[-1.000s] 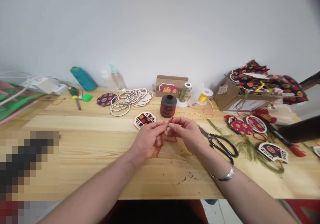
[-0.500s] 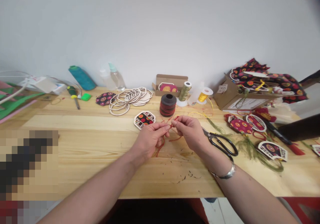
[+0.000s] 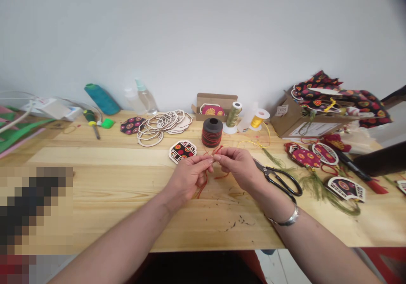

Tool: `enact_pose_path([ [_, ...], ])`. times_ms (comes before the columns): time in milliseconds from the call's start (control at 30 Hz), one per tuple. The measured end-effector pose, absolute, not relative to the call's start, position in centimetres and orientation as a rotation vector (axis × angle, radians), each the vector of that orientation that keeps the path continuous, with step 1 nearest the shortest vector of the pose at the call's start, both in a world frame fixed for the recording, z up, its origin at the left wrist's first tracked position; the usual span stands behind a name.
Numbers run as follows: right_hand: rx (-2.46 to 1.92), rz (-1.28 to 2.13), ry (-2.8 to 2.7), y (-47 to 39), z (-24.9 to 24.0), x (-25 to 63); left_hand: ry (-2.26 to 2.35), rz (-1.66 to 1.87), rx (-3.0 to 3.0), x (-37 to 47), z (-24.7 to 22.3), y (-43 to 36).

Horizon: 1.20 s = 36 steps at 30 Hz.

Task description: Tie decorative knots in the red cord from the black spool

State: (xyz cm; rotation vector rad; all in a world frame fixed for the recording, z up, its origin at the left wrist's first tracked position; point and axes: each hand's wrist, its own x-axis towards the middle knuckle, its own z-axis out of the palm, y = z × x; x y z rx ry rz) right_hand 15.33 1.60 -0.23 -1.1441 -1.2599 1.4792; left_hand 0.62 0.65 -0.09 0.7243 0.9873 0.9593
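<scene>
Fingertip to fingertip, my left hand and my right hand pinch a thin red cord above the table. Loose ends of the cord dangle below the left fingers and show beside the right ones. The exact spot where the fingers meet hides part of the cord. Just behind the hands stands a black spool wound with red cord. To its left lies an ornament with a pale wooden lattice frame over dark flowered fabric. Black-handled scissors lie partly behind my right wrist.
Wooden frames are piled at the back left, near a screwdriver and a teal thread cone. Green and yellow thread spools stand behind. A cardboard box with fabric and tasselled ornaments occupy the right.
The fingertips of both hands have come closer together on the red cord, my right hand shifting slightly left. The view has moved a little; the things on the table lie as before.
</scene>
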Motion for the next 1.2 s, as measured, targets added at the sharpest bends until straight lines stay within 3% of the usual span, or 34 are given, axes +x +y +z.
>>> enact_pose_path([
  [267,-1.219,1.390,-1.255,1.7,-0.8,15.2,1.006,0.948,0.764,0.6,-0.4,0.6],
  [767,-1.383,0.820,-1.627,1.8,-0.2,16.0,1.203,0.947,1.036,0.3,0.2,0.3],
  [933,-1.357,0.973,-1.529,2.0,-0.3,15.9,1.147,0.919,1.306,0.5,-0.4,0.3],
  [1200,-1.205,1.491,-1.199,1.5,0.2,15.4,1.154,0.886,1.498,0.5,-1.1,0.4],
])
